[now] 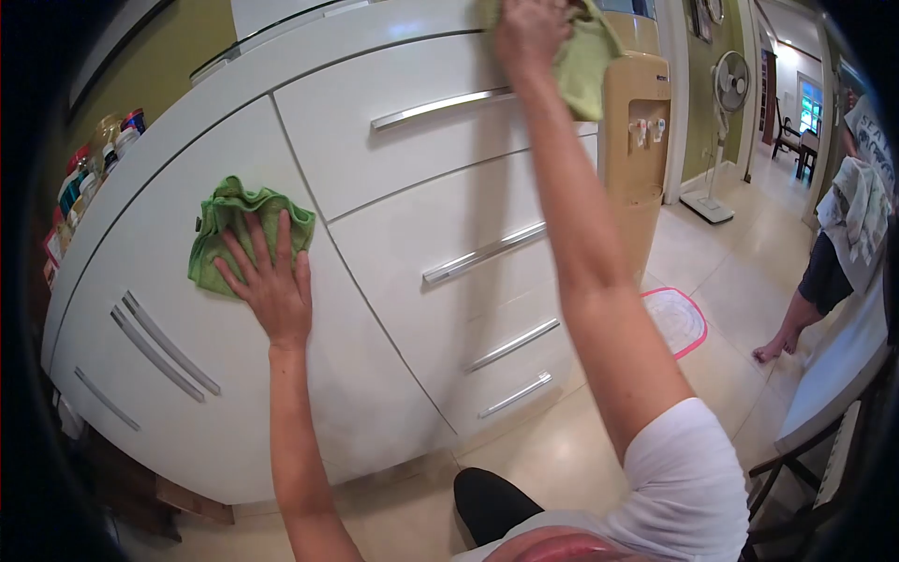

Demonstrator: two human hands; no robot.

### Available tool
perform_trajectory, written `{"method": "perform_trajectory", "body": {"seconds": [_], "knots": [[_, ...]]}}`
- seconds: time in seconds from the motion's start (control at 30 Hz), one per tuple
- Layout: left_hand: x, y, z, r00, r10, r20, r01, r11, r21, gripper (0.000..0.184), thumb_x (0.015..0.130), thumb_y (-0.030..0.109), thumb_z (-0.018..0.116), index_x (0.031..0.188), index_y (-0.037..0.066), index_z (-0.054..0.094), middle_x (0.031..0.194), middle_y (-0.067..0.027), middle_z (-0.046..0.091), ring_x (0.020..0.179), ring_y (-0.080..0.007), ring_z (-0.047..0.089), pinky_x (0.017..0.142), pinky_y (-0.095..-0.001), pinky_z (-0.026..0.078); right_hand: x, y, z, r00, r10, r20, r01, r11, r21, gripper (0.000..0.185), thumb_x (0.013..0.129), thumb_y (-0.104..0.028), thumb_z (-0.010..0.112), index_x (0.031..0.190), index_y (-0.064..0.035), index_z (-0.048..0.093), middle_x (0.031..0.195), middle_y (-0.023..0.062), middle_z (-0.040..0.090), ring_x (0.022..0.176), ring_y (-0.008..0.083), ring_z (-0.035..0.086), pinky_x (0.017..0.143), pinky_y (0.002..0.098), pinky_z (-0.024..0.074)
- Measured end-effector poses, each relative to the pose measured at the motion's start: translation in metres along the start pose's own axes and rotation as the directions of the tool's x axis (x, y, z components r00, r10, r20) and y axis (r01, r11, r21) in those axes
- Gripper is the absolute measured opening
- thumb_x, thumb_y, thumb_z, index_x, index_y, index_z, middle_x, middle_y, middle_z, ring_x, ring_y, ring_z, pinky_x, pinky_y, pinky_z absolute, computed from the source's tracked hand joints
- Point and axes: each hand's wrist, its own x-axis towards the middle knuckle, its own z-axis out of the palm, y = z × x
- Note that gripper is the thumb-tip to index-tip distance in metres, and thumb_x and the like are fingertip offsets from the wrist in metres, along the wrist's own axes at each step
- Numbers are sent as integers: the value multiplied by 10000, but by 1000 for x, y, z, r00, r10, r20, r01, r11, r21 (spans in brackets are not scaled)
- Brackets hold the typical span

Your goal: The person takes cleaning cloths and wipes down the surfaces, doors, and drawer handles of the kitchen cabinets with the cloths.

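My left hand (272,286) lies flat with its fingers spread, pressing a crumpled green cloth (217,248) against the white cabinet door (375,393). Higher up, at the top right corner of the cabinet, my right hand (532,37) is closed on a lighter yellow-green cloth (582,75), which hangs down beside the cabinet's edge. Part of that cloth and some fingertips are cut off by the top of the view. Between my arms are white drawers with silver handles (482,253).
A tan water dispenser (637,140) stands right of the cabinet, near a pink-edged mat (676,321) on the tiles. Farther back is a standing fan (730,84). A person (857,215) holding a cloth is at the right. Bottles and jars (98,164) line the cabinet's left side.
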Motion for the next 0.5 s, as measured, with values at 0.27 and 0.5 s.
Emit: {"method": "perform_trajectory", "body": {"seconds": [0.27, 0.5], "knots": [[2, 0, 3, 999, 18, -46, -18, 1000, -1, 488, 971, 396, 394, 1446, 295, 347, 1550, -51, 214, 1418, -375, 146, 1124, -567, 47, -47, -130, -12, 807, -572, -148, 537, 604, 589, 481, 882, -301, 455, 1331, -138, 502, 1367, 208, 434, 1249, 350, 450, 1114, 449, 246], [0, 3, 6, 997, -12, -83, 10, 1000, -20, 486, 964, 379, 408, 1441, 297, 359, 1549, -37, 221, 1417, -367, 162, 1125, -563, 54, 4, 74, 18, 906, -328, 268, 408, 845, -345, 560, 999, -306, 285, 1480, -39, 182, 1514, 204, 218, 1379, 415, 210, 1143, 480, 138]]}}
